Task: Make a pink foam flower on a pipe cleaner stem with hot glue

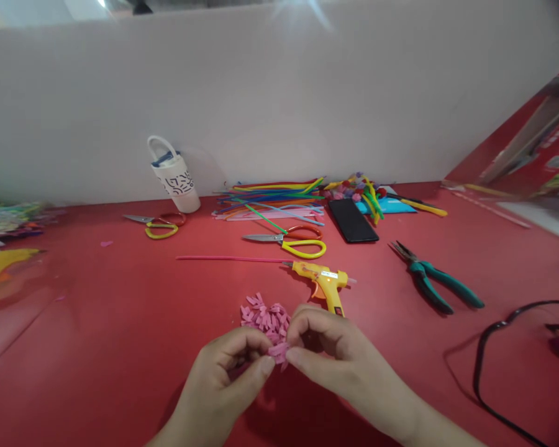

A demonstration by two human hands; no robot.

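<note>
My left hand (230, 372) and my right hand (338, 360) meet at the front middle of the table, thumbs and index fingers closed. Between their fingertips they pinch a pink strip piece (278, 353). Just beyond it lies a cluster of short pink strips (263, 315); whether these are loose or joined to the pinched piece, I cannot tell. A yellow glue gun (323, 279) rests on its side behind my right hand, its nozzle pointing left near the end of a long pink stick (233, 258).
Scissors (286, 242) lie beyond the glue gun, near a black phone (353, 220) and coloured pipe cleaners (270, 198). Green-handled pliers (431, 276) and a black cable (482, 354) are on the right. More scissors (156, 225), a white tumbler (177, 180) and another glue gun (2, 270) are leftward.
</note>
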